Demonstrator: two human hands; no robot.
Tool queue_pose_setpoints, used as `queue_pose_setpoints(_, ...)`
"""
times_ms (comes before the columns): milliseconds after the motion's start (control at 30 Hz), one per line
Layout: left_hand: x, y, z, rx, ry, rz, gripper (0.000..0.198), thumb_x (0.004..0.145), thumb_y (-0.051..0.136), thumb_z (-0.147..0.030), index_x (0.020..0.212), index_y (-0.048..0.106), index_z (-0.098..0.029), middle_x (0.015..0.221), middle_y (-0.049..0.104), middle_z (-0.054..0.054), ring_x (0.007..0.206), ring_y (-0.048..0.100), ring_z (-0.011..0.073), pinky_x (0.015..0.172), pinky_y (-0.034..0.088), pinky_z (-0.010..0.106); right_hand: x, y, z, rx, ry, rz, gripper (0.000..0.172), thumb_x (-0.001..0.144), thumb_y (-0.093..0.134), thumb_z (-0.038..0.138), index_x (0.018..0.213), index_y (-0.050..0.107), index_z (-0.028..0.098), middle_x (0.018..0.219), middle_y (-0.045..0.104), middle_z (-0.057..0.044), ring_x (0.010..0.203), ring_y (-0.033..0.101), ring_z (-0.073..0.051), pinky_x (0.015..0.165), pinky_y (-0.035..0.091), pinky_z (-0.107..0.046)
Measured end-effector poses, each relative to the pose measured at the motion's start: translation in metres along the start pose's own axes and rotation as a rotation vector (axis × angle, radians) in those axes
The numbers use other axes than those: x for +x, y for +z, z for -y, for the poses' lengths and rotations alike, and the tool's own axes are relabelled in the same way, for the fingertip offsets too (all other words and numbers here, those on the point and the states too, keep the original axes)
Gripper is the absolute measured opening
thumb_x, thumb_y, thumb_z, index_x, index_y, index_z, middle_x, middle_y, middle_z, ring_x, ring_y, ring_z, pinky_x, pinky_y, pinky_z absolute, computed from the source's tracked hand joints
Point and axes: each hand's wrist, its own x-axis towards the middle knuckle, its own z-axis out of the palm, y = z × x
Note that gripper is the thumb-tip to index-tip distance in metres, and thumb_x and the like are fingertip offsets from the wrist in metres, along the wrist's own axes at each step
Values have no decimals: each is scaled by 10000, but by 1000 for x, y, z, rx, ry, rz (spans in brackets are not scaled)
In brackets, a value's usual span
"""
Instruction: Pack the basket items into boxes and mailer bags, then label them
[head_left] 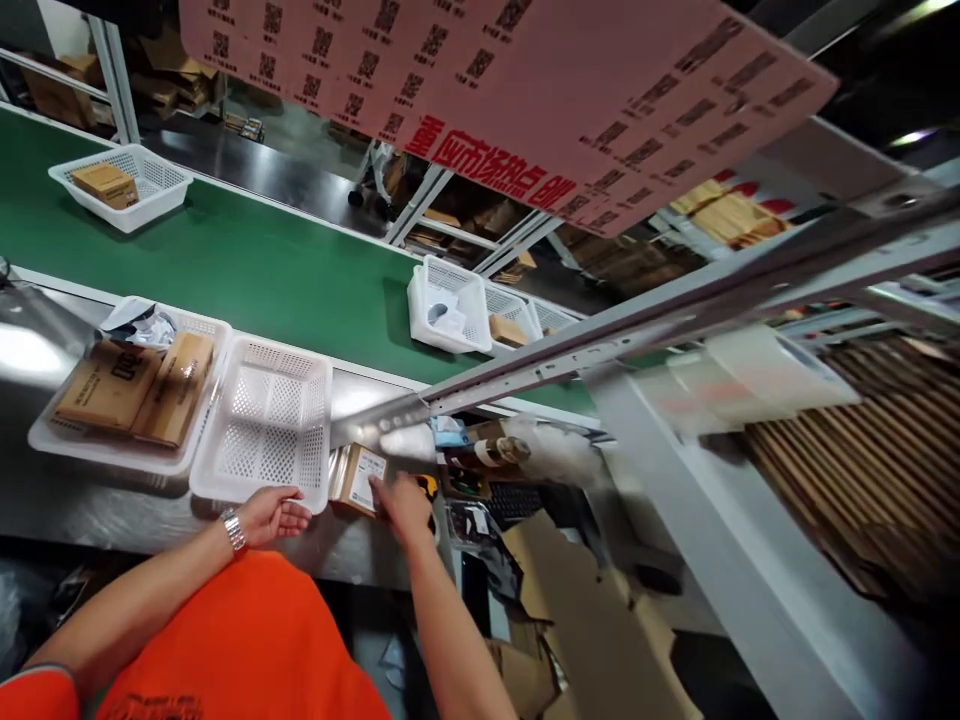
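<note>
Our left hand (274, 515) lies open by the empty white basket (264, 432); right hand (406, 506), blurry, touches the labelled carton (358, 478) beside it, can't tell its grip.

A small box (358, 478) lies just right of a basket (264, 430).

A pink sheet (570, 70) hanging overhead on the far side carries a line of large red Chinese characters (491, 160), seen upside down and not safely read, beside rows of dark square codes (322, 42) whose captions are too small to make out. The brown carton (105, 385) in the near left tray (112, 453) bears dark print, blurred. The small box (358, 478) near the middle has a white label with illegible fine print
</note>
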Motion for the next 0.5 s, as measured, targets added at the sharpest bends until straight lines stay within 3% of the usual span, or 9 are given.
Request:
queue_pose_setpoints(100,-7,-11,-4,-30,36,-66,227,1174,532,-244,1002,665,-182,758,790,52,592,750,163,612,549,229,-7,34,22,-73,-175,-61,703,1089,583,436,1657,582,23,1801,498,-347,1722,449,-423,1395,376,-567)
queue_pose_setpoints(167,-11,-18,-5,-48,62,-95,187,1155,580,-237,997,666,-186,761,789,45,586,751,160,604,557,221,-10,60,33,-140,-224,-52,799,1101,526,475,1754,463,20,1890,357,-332,1792,311,-447,1448,261,-635)
queue_pose_setpoints(267,-16,-29,-2,-72,124,-134,170,1145,610,-231,991,665,-187,751,787,46,577,753,161,593,568,220,-2,80,37,-212,-209,-31,882,1095,502,534,1815,371,43,1926,273,-320,1808,250,-485,1454,178,-699)
queue_pose_setpoints(400,-22,-49,14,-106,197,-203,170,1133,646,-247,981,692,-188,771,808,50,611,785,167,607,593,221,27,69,33,-190,-261,-15,849,1055,519,412,1811,393,47,1934,281,-290,1822,213,-472,1474,139,-657)
queue_pose_setpoints(500,-23,-64,33,-82,209,-276,246,1121,685,-325,902,689,-213,797,831,38,645,803,169,629,616,227,41,49,31,34,-330,-51,808,998,575,403,1719,531,41,1879,400,-311,1786,304,-498,1465,192,-687)
